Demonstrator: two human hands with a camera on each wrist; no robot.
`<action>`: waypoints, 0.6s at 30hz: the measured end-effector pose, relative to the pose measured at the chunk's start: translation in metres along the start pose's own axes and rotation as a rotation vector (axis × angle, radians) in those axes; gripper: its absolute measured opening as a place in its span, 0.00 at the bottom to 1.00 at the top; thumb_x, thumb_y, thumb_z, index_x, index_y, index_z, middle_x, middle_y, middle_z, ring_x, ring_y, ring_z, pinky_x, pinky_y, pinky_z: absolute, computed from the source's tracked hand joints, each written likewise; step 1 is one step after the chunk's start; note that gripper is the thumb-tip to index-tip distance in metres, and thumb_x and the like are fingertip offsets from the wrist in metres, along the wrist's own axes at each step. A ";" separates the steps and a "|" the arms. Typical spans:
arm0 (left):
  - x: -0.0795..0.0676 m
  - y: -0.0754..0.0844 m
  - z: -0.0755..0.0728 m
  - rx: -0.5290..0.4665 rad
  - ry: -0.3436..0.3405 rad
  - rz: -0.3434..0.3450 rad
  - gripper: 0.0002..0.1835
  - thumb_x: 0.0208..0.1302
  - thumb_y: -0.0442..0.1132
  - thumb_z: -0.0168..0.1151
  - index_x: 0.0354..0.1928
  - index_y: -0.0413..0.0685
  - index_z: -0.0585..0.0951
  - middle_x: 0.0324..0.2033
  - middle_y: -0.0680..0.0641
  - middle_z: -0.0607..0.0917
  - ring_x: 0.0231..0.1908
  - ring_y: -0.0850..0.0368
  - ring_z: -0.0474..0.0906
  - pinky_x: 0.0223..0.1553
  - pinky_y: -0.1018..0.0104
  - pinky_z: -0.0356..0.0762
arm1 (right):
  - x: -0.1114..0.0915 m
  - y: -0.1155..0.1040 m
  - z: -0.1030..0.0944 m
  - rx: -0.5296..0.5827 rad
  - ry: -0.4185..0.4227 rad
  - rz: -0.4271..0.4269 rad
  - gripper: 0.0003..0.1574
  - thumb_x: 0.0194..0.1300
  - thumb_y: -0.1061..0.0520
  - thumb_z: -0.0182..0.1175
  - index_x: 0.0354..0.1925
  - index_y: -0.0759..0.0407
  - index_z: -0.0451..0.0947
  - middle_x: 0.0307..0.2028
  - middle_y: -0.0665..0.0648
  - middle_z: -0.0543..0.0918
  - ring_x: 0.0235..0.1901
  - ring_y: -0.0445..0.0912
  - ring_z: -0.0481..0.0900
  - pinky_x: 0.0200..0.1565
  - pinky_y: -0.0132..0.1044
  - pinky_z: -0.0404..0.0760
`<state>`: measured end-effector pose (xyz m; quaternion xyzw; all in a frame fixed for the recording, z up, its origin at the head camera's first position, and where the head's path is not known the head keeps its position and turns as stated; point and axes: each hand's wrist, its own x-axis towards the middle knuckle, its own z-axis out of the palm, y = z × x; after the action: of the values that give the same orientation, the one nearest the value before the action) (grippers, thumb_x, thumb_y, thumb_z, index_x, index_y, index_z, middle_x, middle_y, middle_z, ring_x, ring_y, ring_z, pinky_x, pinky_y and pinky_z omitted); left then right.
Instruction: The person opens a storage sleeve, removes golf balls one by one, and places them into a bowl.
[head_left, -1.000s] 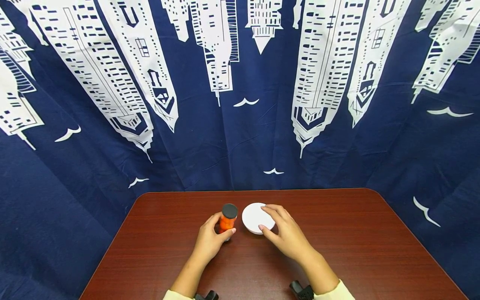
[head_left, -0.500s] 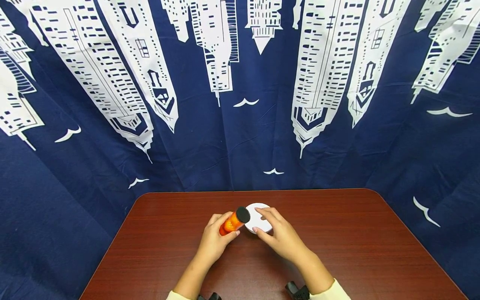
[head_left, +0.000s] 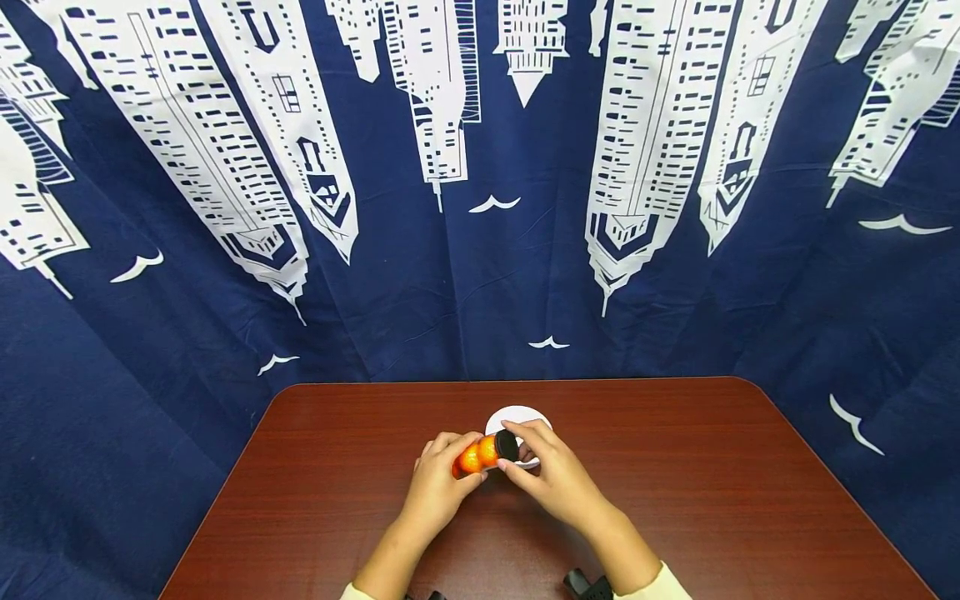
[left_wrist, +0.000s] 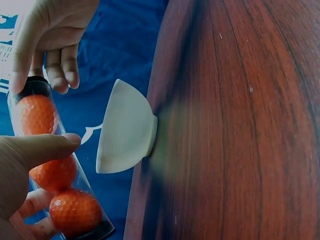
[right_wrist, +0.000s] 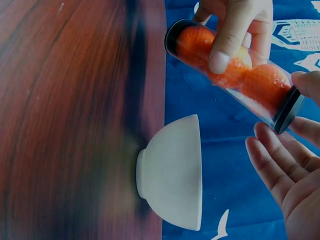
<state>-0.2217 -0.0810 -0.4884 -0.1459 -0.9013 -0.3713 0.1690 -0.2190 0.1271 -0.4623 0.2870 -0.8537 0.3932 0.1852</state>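
A clear tube holds orange dimpled golf balls in a row. Each of its ends has a black cap. My left hand grips the tube round its middle, thumb across the side. With thumb and forefinger my right hand pinches the black cap at the tube's right end, while its other fingers stay off the tube. The tube is tilted in the air, cap end higher. Behind the hands in the head view, a white bowl stands upright on the table, partly hidden by the tube and right hand.
The brown wooden table has rounded far corners. Beyond it hangs a dark blue cloth printed with white buildings and birds. A black wrist device shows below the right forearm.
My left hand has lifted the tube from nearly upright, tipped it and brought it right. My right hand has come in from beside the bowl and taken hold of the cap.
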 end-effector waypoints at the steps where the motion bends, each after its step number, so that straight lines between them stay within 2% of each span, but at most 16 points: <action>1: 0.000 0.000 0.000 0.000 -0.001 -0.003 0.28 0.51 0.42 0.80 0.56 0.62 0.84 0.47 0.54 0.84 0.49 0.54 0.77 0.49 0.54 0.70 | 0.000 0.000 0.000 -0.004 0.003 -0.001 0.32 0.63 0.53 0.71 0.64 0.53 0.76 0.46 0.50 0.79 0.36 0.43 0.78 0.39 0.30 0.84; 6: -0.001 0.001 0.000 0.002 0.003 0.020 0.28 0.50 0.39 0.80 0.55 0.60 0.85 0.47 0.53 0.84 0.49 0.53 0.77 0.49 0.52 0.72 | -0.002 0.001 0.002 -0.002 0.007 0.003 0.28 0.64 0.53 0.71 0.61 0.54 0.78 0.43 0.49 0.79 0.34 0.39 0.78 0.39 0.28 0.82; 12: 0.000 -0.002 0.002 0.002 0.001 0.046 0.28 0.50 0.36 0.80 0.56 0.57 0.84 0.47 0.52 0.84 0.50 0.51 0.78 0.50 0.51 0.75 | -0.002 0.001 0.001 0.023 -0.015 0.008 0.26 0.66 0.53 0.69 0.60 0.56 0.79 0.45 0.48 0.80 0.35 0.37 0.79 0.39 0.31 0.84; 18: -0.001 -0.004 0.002 0.009 -0.033 0.053 0.28 0.50 0.35 0.80 0.56 0.54 0.84 0.48 0.51 0.84 0.49 0.50 0.78 0.49 0.51 0.75 | -0.003 0.003 -0.002 0.053 -0.057 0.001 0.26 0.65 0.54 0.69 0.60 0.60 0.79 0.45 0.48 0.81 0.35 0.38 0.79 0.40 0.32 0.85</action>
<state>-0.2226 -0.0823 -0.4922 -0.1751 -0.9014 -0.3603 0.1644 -0.2184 0.1314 -0.4642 0.3025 -0.8479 0.4076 0.1530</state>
